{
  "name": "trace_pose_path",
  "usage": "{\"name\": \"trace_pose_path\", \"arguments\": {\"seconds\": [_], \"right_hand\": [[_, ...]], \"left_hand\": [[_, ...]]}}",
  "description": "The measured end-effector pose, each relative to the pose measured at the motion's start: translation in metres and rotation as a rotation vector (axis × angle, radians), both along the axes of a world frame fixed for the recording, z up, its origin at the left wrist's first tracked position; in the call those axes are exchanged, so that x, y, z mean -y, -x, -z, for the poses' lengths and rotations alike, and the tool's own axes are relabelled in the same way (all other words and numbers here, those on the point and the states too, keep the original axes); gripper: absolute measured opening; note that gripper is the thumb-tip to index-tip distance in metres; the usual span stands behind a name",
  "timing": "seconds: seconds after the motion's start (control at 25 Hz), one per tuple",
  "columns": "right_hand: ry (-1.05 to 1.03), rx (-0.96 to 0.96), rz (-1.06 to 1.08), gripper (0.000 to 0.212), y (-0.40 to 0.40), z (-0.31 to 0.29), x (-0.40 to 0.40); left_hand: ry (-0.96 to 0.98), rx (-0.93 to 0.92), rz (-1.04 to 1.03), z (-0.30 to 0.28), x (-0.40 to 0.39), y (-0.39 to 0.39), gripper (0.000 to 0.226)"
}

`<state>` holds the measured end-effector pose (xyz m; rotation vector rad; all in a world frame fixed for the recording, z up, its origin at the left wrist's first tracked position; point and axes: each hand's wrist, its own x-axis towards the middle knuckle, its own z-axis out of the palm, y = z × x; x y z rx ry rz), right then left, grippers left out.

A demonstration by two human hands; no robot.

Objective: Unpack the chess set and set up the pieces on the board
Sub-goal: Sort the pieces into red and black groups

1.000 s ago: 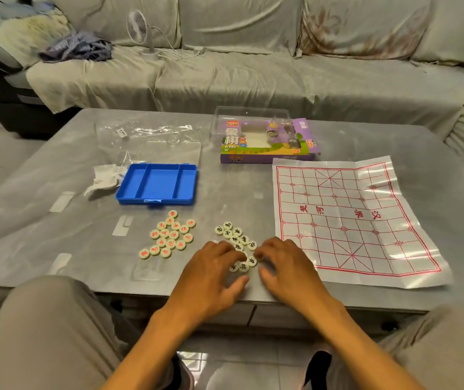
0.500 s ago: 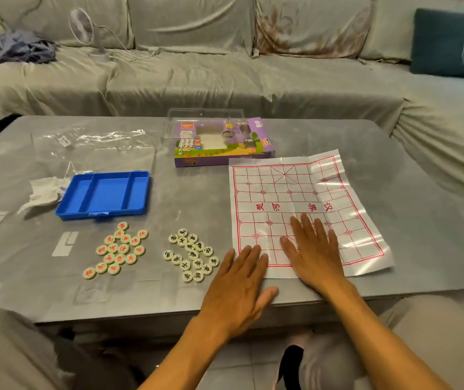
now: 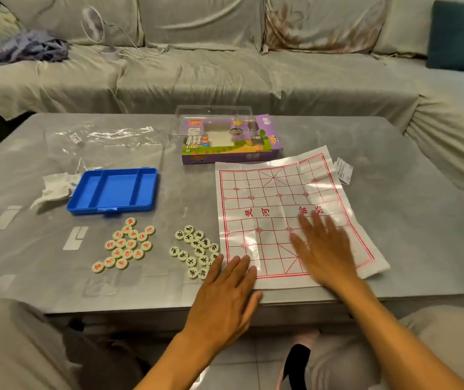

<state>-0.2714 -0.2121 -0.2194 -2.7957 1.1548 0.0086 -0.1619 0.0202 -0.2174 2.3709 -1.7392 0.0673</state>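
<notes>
The board (image 3: 290,209) is a thin, creased sheet printed with a red grid, lying flat on the right half of the grey desk (image 3: 394,220), its near edge close to the desk's front edge. Its glossy surface throws glare, so some lines wash out. The right hand (image 3: 326,249) lies on the board's near right part with fingers straight and spread, its grip holding nothing; it is blurred, so finger detail is hard to make out. The left hand (image 3: 228,288) rests flat at the board's near left corner, fingers straight, nothing in its grip, and it covers part of the nearest pieces.

Just left of the board sits a cluster of round cream pieces with black characters (image 3: 194,249); farther left, apart from it, a cluster of pieces with red characters (image 3: 126,244). Behind those lies a blue plastic tray (image 3: 114,191) with three compartments, a crumpled white paper (image 3: 55,187) touching its left side, and clear plastic wrap (image 3: 107,144) beyond. A purple box (image 3: 231,142) lies behind the board, a small tag (image 3: 343,171) at the board's far right corner. A covered sofa (image 3: 225,74) with a small fan (image 3: 94,25) stands behind.
</notes>
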Motion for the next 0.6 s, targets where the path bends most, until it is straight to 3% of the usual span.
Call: {"name": "trace_pose_path", "arguments": {"seconds": [0.12,0.24,0.4,0.48,0.6], "right_hand": [[-0.029,-0.021,0.164,0.083,0.019,-0.004,0.030],[0.012,0.069,0.174,0.083,0.012,-0.008,0.013],[-0.076,0.360,-0.048,0.053,-0.034,-0.033,-0.050],[-0.118,0.453,-0.179,0.042,-0.061,-0.049,-0.086],[-0.188,0.446,-0.434,0.036,-0.104,-0.068,-0.125]], "left_hand": [[0.017,-0.018,-0.011,0.000,0.000,-0.001,0.046],[0.024,-0.099,-0.019,-0.010,0.001,0.000,0.052],[0.170,-0.327,-0.027,-0.024,-0.006,-0.007,0.047],[0.261,-0.387,-0.155,-0.038,-0.023,-0.030,0.040],[0.298,-0.314,-0.461,-0.060,-0.071,-0.092,0.035]]}}
